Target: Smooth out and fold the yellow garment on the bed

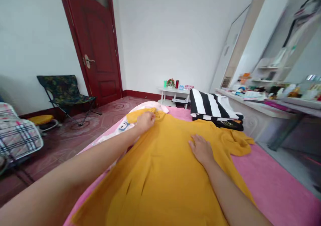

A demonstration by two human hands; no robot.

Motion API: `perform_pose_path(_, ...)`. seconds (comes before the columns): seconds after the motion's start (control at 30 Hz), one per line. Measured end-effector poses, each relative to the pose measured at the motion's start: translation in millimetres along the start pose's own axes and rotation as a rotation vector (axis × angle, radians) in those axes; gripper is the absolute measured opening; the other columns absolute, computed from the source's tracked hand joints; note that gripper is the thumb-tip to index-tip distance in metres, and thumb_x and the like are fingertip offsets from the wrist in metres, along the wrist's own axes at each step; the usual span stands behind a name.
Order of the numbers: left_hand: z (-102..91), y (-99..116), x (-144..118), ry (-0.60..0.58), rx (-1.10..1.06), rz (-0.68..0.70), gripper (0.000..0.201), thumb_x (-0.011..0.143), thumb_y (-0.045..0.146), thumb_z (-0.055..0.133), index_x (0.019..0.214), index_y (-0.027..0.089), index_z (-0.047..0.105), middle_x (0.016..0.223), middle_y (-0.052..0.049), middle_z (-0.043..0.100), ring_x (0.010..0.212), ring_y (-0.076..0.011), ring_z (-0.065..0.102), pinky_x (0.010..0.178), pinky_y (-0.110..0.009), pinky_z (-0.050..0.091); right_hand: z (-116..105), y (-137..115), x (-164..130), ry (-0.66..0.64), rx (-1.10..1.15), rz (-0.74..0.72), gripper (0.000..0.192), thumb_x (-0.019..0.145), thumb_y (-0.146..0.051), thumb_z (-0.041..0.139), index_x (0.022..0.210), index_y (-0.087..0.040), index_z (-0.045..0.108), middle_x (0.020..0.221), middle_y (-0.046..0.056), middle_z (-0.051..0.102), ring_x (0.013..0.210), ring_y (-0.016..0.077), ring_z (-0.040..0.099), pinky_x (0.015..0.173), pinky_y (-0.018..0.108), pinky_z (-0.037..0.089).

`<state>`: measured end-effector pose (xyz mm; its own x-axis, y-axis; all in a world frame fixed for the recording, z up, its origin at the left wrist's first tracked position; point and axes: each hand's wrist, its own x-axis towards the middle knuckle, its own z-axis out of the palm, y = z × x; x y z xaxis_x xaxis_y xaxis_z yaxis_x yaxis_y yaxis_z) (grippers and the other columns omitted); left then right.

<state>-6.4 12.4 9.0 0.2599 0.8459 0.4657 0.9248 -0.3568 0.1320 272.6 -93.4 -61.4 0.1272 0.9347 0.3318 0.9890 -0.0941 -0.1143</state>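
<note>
yellow garment [160, 165] spread flat on pink bed [276, 186] | L hand [145, 120] fingers bunched on cloth at far edge, by collar | R hand [202, 149] flat, fingers open, pressing mid-cloth | looks soft, light, limp, prob. creases easy; best grip at edges/shoulders | striped folded pile [213, 110] just beyond

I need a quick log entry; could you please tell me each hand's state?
Left hand: closed, gripping the yellow garment.
Right hand: open, flat on it.
</note>
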Motion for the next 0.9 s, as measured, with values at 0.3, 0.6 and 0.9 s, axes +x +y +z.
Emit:
perform_pose_path(0.3, -1.0, -57, 60, -0.093, 0.078, -0.565, 0.069, 0.080, 0.064, 0.042, 0.120, 0.008, 0.053, 0.119, -0.024, 0.056, 0.109, -0.0357, 0.055, 0.084, -0.042, 0.046, 3, 6, 4, 0.011, 0.099, -0.009, 0.041, 0.089, -0.034, 0.041, 0.122, -0.016, 0.056, 0.134, 0.009, 0.051, 0.125, 0.0241, 0.043, 0.102, 0.038, 0.032)
perform_pose_path(0.6, 18.8, -42, 89, -0.275, -0.095, -0.386, 0.074, 0.059, 0.079, 0.054, 0.099, 0.018, 0.068, 0.113, -0.015, 0.065, 0.106, -0.0327, 0.058, 0.087, -0.036, 0.043, 3, 4, 6, 0.027, 0.140, 0.006, 0.039, 0.087, -0.032, 0.043, 0.119, -0.015, 0.058, 0.131, 0.009, 0.053, 0.123, 0.0245, 0.045, 0.103, 0.037, 0.032)
perform_pose_path(0.9, 21.3, -44, 73, 0.114, -0.523, -0.608, 0.015, 0.069, 0.026, 0.064, 0.066, 0.012, 0.063, 0.069, -0.014, 0.066, 0.075, -0.0303, 0.065, 0.065, -0.037, 0.049, 3, 7, 3, 0.045, 0.203, 0.009, 0.037, 0.086, -0.031, 0.046, 0.117, -0.016, 0.060, 0.131, 0.011, 0.054, 0.122, 0.0240, 0.046, 0.104, 0.038, 0.031)
